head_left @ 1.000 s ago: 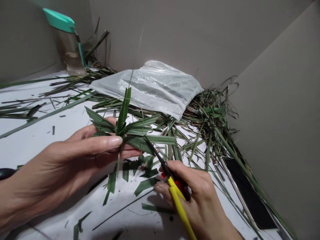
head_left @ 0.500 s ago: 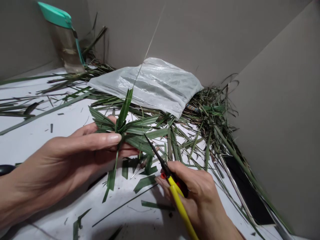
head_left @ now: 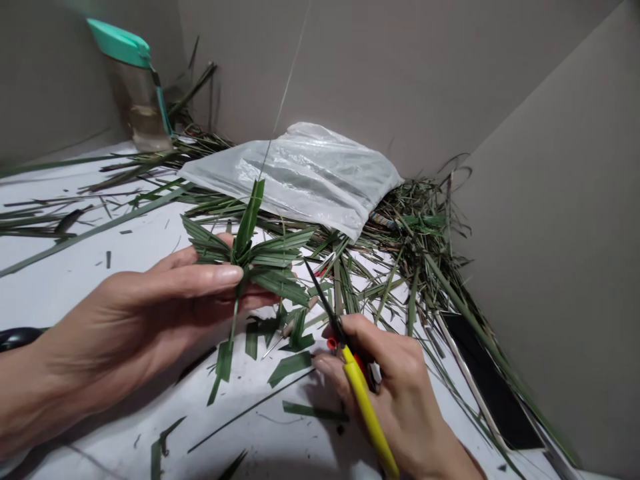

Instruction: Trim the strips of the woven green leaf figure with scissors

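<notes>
Between thumb and fingers, my left hand [head_left: 160,313] pinches the base of a flower-like figure woven from green leaf strips [head_left: 250,250]. Its pleated leaves fan out to both sides, one strip stands upright, and a thin fibre runs up from that strip. My right hand [head_left: 395,380] is closed around yellow-handled scissors [head_left: 363,400] with dark blades. The blades point up and to the left, just right of the woven leaf figure and apart from it. Cut leaf pieces [head_left: 290,367] lie on the white surface beneath both hands.
A translucent plastic bag [head_left: 305,177] covers part of a heap of leaf strips [head_left: 425,227] along the wall. A bottle with a turquoise lid [head_left: 135,93] stands at the back left. A dark-screened phone [head_left: 493,380] lies on the right.
The scissors have drawn slightly right, away from the woven leaf figure, and their blades look closer together. A lower right leaf of the figure appears shorter. My left hand keeps its hold.
</notes>
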### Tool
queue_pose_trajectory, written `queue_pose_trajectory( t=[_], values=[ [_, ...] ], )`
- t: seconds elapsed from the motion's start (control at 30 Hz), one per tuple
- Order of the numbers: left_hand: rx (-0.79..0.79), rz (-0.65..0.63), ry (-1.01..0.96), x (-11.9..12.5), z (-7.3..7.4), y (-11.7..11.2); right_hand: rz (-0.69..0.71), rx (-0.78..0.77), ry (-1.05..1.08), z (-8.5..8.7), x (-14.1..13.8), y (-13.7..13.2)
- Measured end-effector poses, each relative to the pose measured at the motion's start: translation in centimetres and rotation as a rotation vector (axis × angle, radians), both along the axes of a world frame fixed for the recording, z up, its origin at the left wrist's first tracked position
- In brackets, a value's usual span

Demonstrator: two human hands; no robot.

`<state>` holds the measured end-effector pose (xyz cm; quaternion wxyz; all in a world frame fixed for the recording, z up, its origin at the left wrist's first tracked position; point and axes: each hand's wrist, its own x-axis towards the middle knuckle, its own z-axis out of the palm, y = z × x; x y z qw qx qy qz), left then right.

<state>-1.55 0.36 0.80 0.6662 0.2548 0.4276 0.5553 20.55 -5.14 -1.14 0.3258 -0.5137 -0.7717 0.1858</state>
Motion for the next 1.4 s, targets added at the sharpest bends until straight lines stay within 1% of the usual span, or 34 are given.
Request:
queue_pose_trajectory(
  t=[0.1, 0.13, 0.17, 0.23, 0.3, 0.33, 0.37, 0.47, 0.53, 0.6, 0.67, 0.7, 0.77, 0.9, 1.0, 1.07, 1.13, 1.17, 1.27, 1.33, 1.4],
  values=[
    [-0.107, -0.070, -0.009, -0.2, 0.1, 0.1, -0.103, 0.091, -0.024, -0.3, 0.5, 1.0],
    [-0.075, -0.084, 0.024, -0.3, 0.0, 0.1, -0.139, 0.093, -0.064, -0.5, 0.7, 1.4],
    [-0.008, -0.102, 0.081, -0.4, 0.0, 0.2, -0.171, 0.080, -0.121, -0.7, 0.9, 1.8],
    [0.218, -0.135, 0.283, -0.7, -0.1, 0.3, -0.198, 0.023, -0.262, -1.2, 1.4, 2.5],
    [0.531, -0.123, 0.575, -0.9, -0.2, 0.5, -0.200, 0.008, -0.377, -1.9, 1.8, 2.9],
    [0.697, -0.079, 0.724, -1.0, -0.3, 0.6, -0.194, 0.023, -0.410, -2.3, 2.0, 3.0],
    [0.831, -0.032, 0.838, -1.1, -0.3, 0.8, -0.192, 0.045, -0.432, -2.6, 2.1, 3.1],
    [1.199, 0.034, 1.092, -1.3, -0.7, 1.8, -0.188, 0.129, -0.468, -3.4, 2.5, 3.3],
    [1.372, 0.031, 1.336, -1.2, -0.8, 2.4, -0.150, 0.190, -0.474, -3.8, 2.8, 3.7],
    [1.515, 0.026, 1.639, -0.8, -0.7, 2.8, -0.093, 0.248, -0.490, -4.0, 3.1, 4.0],
    [1.637, 0.093, 1.856, 0.1, -0.6, 3.0, -0.080, 0.297, -0.494, -3.9, 3.2, 4.3],
    [1.687, 0.140, 1.913, 0.6, -0.5, 3.0, -0.089, 0.318, -0.488, -3.8, 3.2, 4.3],
    [1.743, 0.215, 1.964, 1.6, -0.5, 3.1, -0.130, 0.357, -0.457, -3.4, 3.2, 4.1],
    [1.760, 0.303, 1.960, 3.2, -1.0, 3.4, -0.191, 0.384, -0.364, -2.1, 2.7, 2.4],
    [1.785, 0.362, 1.937, 3.5, -1.9, 3.5, -0.173, 0.378, -0.313, -0.8, 1.4, 0.4],
    [1.811, 0.371, 1.942, 3.4, -2.4, 3.4, -0.150, 0.387, -0.292, 0.0, -0.1, -1.2],
    [1.832, 0.352, 1.952, 3.2, -2.8, 3.2, -0.139, 0.407, -0.249, 0.8, -2.1, -2.6],
    [1.834, 0.343, 1.955, 3.1, -2.9, 3.1, -0.136, 0.394, -0.228, 1.1, -3.2, -3.2],
    [1.841, 0.298, 1.940, 3.2, -3.4, 2.6, -0.089, 0.378, -0.132, 1.4, -6.6, -4.4],
    [1.804, 0.181, 1.877, 3.5, -3.8, 2.3, -0.068, 0.385, -0.056, 1.2, -8.7, -4.9],
    [1.731, 0.031, 1.794, 3.9, -4.4, 2.0, -0.095, 0.385, 0.007, 0.6, -10.6, -5.4]
  ],
)
